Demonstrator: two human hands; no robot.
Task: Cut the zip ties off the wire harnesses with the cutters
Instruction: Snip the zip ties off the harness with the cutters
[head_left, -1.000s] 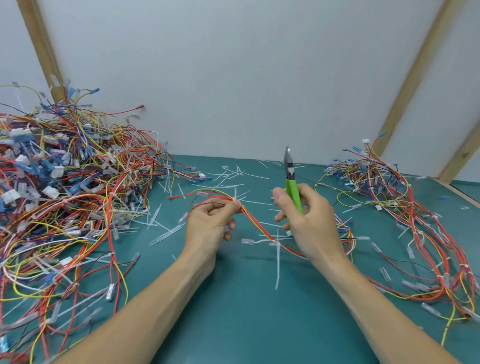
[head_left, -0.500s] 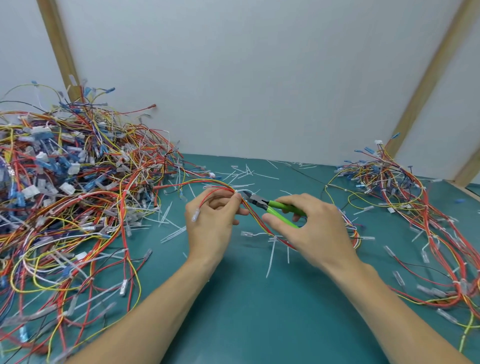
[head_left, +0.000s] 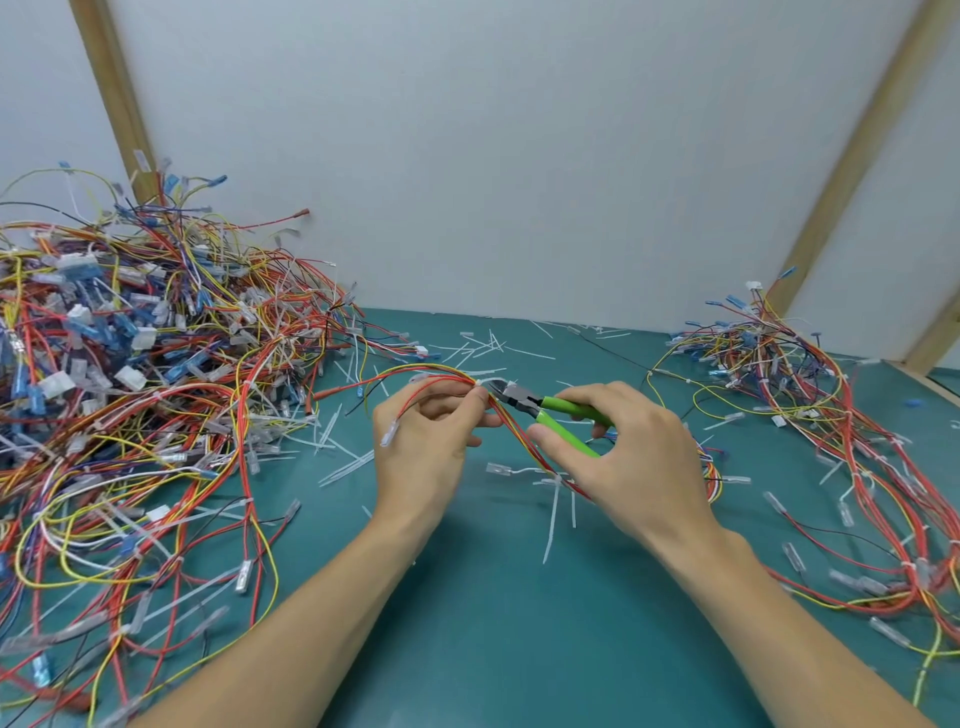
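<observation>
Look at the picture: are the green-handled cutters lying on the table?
No, the right hand holds the cutters above the table, tips at the wires pinched by the left hand.

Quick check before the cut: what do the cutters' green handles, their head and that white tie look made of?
Green-handled cutters: handles look like glossy plastic or rubber sleeves; the grey head looks like dull, matte steel. Thin white zip tie on the red-and-yellow wire bundle: probably nylon, pale and translucent like the cut scraps.

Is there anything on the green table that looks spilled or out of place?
Yes. Thin white cut zip-tie pieces lie scattered loose over the teal table mat, some beside the big tangled pile of coloured wire harnesses. They look like offcuts.
</observation>
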